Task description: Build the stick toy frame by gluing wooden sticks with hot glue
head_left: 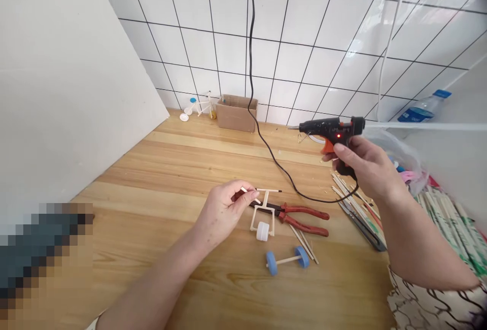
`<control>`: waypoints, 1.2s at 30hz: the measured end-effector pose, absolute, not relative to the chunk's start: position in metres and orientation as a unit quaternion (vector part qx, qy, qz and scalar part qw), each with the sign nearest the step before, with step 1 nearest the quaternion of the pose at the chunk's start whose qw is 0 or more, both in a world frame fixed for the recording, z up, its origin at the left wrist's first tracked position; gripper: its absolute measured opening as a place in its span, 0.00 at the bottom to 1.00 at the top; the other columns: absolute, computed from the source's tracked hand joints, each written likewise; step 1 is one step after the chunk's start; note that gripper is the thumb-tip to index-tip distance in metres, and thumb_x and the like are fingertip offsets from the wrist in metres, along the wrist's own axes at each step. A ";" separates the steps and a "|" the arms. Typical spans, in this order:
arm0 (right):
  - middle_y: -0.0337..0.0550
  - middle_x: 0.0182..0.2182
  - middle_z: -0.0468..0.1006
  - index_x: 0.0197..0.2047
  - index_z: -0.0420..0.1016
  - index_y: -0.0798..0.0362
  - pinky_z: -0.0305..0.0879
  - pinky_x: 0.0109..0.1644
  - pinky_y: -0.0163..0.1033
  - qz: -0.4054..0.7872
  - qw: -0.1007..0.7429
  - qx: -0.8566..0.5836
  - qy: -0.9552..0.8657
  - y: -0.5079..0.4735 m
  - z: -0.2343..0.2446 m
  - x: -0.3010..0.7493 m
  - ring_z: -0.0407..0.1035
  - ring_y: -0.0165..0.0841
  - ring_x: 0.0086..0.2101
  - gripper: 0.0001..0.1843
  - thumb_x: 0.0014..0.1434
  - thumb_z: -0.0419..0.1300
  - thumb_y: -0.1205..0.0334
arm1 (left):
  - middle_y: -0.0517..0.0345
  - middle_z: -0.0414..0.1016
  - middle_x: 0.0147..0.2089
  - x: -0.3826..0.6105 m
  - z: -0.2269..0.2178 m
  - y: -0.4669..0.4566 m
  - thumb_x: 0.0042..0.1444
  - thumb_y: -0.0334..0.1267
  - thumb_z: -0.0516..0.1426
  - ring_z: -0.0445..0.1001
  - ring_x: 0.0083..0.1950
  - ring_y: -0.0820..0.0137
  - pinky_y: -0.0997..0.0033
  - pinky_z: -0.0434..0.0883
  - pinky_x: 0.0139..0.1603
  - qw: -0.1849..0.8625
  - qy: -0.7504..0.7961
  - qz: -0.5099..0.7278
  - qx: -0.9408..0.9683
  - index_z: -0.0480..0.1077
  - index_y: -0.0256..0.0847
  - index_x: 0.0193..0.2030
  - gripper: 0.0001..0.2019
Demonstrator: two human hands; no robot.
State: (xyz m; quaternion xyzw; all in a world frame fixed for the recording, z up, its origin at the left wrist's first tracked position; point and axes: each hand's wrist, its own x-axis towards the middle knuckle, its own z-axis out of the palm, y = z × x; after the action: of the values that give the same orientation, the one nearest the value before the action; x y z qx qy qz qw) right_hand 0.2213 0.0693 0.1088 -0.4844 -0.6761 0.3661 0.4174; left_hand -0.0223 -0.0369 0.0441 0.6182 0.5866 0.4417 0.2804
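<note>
My right hand [375, 165] is wrapped round the grip of a black hot glue gun [317, 127] with an orange trigger and a lit red light. Its nozzle points left above the table. My left hand [218, 213] pinches a short wooden stick [244, 190] between thumb and fingers. Just beyond the fingertips is a small stick frame [267, 209] with a white wheel [262, 231] at its near end and a dark-tipped crossbar. Whether the fingers touch this frame I cannot tell. Red-handled pliers [306, 211] lie under it. Nearer me are two blue wheels [271, 263] joined by a stick.
A cardboard box [236, 114] and a small stick-built bicycle [203, 105] stand by the tiled wall. The black cord [272, 155] crosses the table. On the right lie loose sticks, a grey utility knife [363, 228], packaged sticks [452, 223] and a water bottle [422, 109].
</note>
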 end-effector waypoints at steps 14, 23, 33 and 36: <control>0.44 0.43 0.76 0.58 0.66 0.49 0.68 0.44 0.41 0.450 0.088 -0.341 -0.821 0.049 0.107 0.231 0.70 0.41 0.44 0.26 0.58 0.57 0.51 | 0.62 0.72 0.25 -0.024 0.035 -0.033 0.56 0.40 0.54 0.67 0.26 0.75 0.78 0.64 0.28 0.272 0.591 0.435 0.623 0.72 0.38 0.29 0.09; 0.41 0.53 0.71 0.58 0.64 0.48 0.61 0.56 0.43 0.505 0.023 -0.306 -0.807 0.042 0.107 0.217 0.63 0.41 0.53 0.21 0.62 0.53 0.55 | 0.63 0.70 0.23 -0.023 0.036 -0.033 0.56 0.39 0.54 0.66 0.25 0.75 0.78 0.63 0.26 0.284 0.582 0.438 0.624 0.71 0.39 0.28 0.09; 0.43 0.55 0.70 0.59 0.64 0.48 0.61 0.58 0.49 0.474 0.017 -0.321 -0.820 0.036 0.102 0.215 0.63 0.45 0.54 0.24 0.62 0.51 0.50 | 0.61 0.73 0.26 -0.022 0.030 -0.032 0.56 0.39 0.54 0.69 0.27 0.74 0.77 0.64 0.28 0.281 0.577 0.435 0.632 0.71 0.39 0.30 0.08; 0.43 0.55 0.70 0.59 0.64 0.47 0.61 0.58 0.50 0.467 0.018 -0.328 -0.821 0.035 0.101 0.213 0.63 0.45 0.54 0.24 0.62 0.51 0.50 | 0.61 0.74 0.26 -0.022 0.030 -0.032 0.56 0.39 0.54 0.69 0.27 0.74 0.77 0.64 0.28 0.284 0.577 0.429 0.634 0.71 0.39 0.30 0.08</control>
State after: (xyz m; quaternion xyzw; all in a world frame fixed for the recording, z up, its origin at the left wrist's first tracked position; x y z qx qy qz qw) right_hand 0.2131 0.0354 0.1010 -0.3279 -0.8210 0.4671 0.0181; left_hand -0.0219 -0.0325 0.0300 0.6338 0.5775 0.4290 0.2843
